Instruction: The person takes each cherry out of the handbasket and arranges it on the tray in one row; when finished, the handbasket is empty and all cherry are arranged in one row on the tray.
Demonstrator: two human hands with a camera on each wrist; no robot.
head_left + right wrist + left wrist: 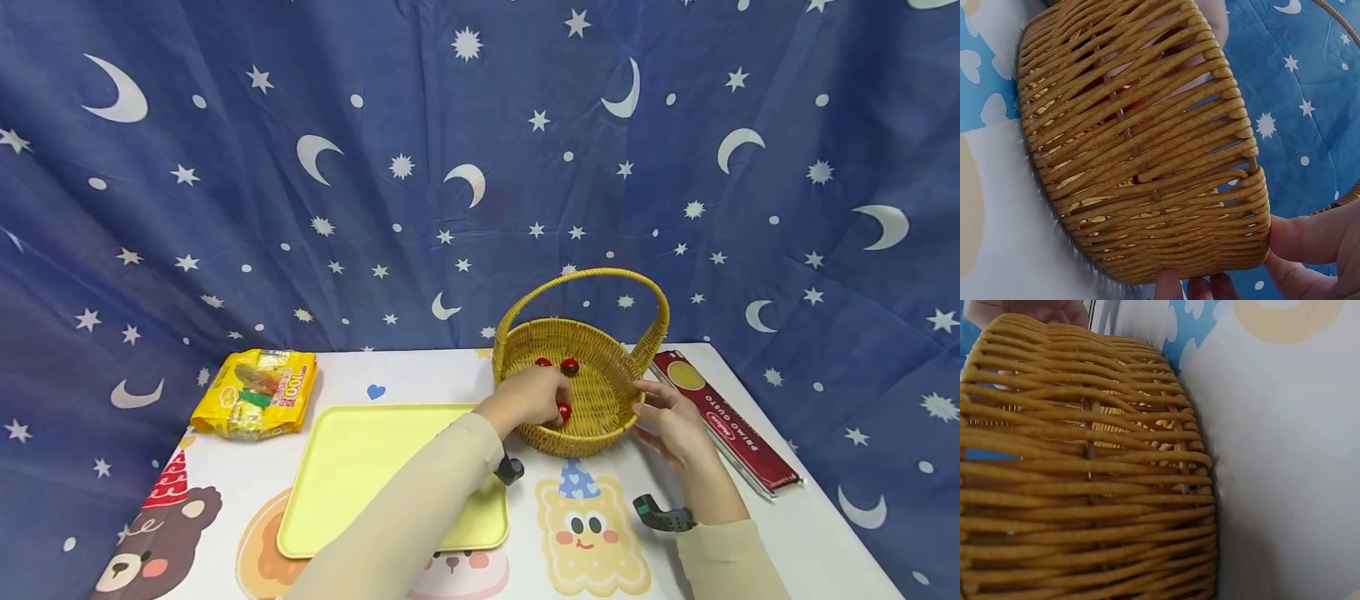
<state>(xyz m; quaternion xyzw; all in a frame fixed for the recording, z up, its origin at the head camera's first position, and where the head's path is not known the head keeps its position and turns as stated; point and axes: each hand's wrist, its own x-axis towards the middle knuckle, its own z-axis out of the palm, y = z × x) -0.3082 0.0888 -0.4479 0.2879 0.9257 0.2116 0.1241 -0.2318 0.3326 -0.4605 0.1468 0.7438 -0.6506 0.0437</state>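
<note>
Holding basket (600, 400), right hand (675, 425), red balls (570, 367) clear only from head view

a yellow snack bag (257, 395) lies near a pale yellow tray (360, 467), a red packet (726, 423) far right, a starry blue curtain (480, 108) behind.

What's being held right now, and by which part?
The right hand holds the basket by its rim. The left hand is at a red ball; its grip is unclear.

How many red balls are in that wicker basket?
3: one red ball toward the back of the basket, another red ball just right of it, and a third red ball at the left hand. More may be hidden behind that hand.
</note>
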